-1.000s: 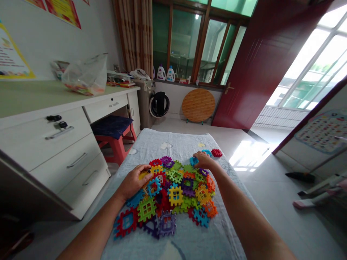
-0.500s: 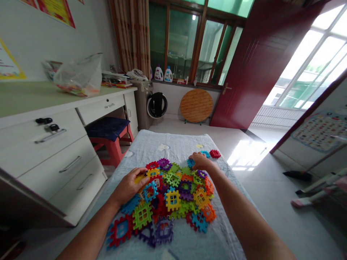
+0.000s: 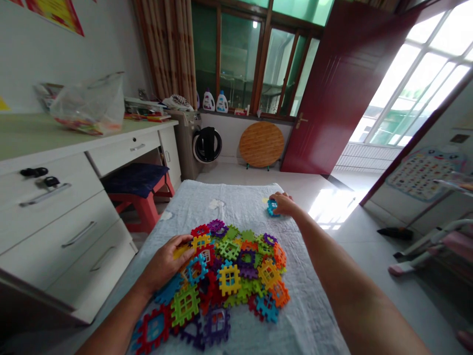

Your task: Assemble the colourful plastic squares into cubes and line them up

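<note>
On creased cloth (image 3: 244, 197), notched tiles (image 3: 229, 279)

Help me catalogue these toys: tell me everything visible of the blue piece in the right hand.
The blue piece has a toothed edge around a barred, window-like opening and looks like plastic. The right hand grips its right side, hiding part of it. Seemingly tilted, it is apart from the heap of pieces, near the far right corner of the pale cloth. Whether it touches the cloth is unclear.
</note>
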`<state>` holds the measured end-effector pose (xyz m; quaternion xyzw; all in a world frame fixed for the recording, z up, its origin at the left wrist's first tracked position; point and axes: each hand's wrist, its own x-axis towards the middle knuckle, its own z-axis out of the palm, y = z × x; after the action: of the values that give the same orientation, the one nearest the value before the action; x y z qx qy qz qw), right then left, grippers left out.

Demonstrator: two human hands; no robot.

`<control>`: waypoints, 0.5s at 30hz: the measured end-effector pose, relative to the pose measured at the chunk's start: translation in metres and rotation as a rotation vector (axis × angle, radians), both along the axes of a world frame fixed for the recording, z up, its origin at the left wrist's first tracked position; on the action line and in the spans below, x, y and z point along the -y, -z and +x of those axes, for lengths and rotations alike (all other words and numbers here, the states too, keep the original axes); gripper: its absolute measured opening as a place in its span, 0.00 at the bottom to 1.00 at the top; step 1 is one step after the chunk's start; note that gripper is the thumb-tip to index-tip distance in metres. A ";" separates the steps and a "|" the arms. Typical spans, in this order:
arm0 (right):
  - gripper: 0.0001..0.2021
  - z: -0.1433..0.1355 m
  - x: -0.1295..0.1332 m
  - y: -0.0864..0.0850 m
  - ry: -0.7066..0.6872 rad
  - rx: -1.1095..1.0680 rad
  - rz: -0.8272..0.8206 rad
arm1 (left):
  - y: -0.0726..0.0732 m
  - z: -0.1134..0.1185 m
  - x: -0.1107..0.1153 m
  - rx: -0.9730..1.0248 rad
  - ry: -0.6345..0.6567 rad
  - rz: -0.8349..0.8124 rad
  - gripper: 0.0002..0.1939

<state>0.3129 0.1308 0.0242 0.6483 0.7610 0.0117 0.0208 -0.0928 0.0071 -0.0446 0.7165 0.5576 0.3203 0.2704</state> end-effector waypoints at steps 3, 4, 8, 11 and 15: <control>0.28 0.016 -0.010 0.004 -0.001 0.028 -0.038 | -0.002 0.001 0.000 -0.002 -0.009 0.005 0.25; 0.28 0.018 -0.012 0.007 -0.010 0.031 -0.047 | -0.004 0.002 0.000 -0.004 -0.012 0.009 0.25; 0.29 0.019 -0.017 0.019 -0.035 0.044 -0.076 | -0.007 0.002 0.001 -0.007 -0.022 0.017 0.25; 0.29 0.020 -0.019 0.025 -0.038 0.062 -0.089 | -0.008 0.002 0.002 -0.009 -0.021 0.018 0.24; 0.28 0.022 -0.020 0.029 -0.039 0.073 -0.086 | -0.006 0.001 0.001 -0.005 -0.005 0.007 0.24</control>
<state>0.3349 0.1512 -0.0049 0.6310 0.7720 0.0031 0.0764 -0.0920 0.0057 -0.0384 0.7169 0.5588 0.3211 0.2659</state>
